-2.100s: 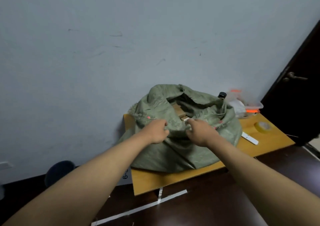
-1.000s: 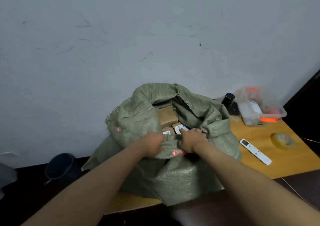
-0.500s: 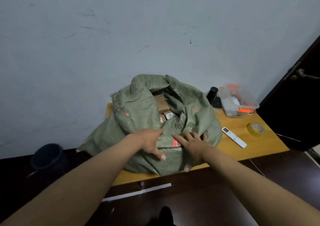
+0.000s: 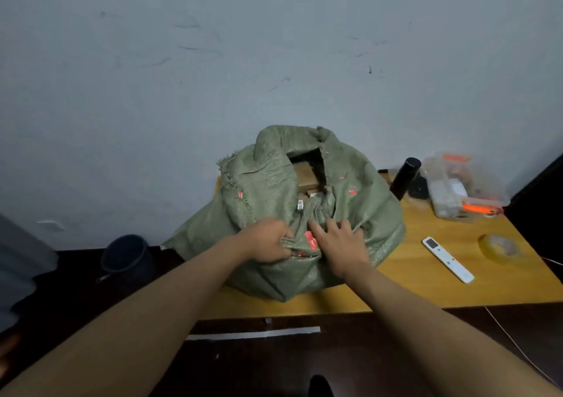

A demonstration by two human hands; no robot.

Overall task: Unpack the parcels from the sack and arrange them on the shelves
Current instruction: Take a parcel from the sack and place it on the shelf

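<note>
A green woven sack (image 4: 359,210) stands on a yellow wooden table (image 4: 426,287) against the wall. Its mouth gapes at the top, showing brown cardboard parcels (image 4: 304,175) and a small white-labelled one inside. My left hand (image 4: 268,241) grips a bunched fold of the sack's near rim. Beside it, my right hand (image 4: 338,238) lies with spread fingers on the folded-down cloth. No shelves are in view.
On the table to the right lie a white remote (image 4: 447,259), a roll of tape (image 4: 498,247), a clear plastic box with orange parts (image 4: 463,189) and a black bottle (image 4: 405,177). A dark bin (image 4: 126,255) sits on the floor at left. A dark door edges the right.
The sack's near rim has been pulled down and folded over. My left hand went from resting on the cloth to gripping it. The camera pulled back and shifted slightly.
</note>
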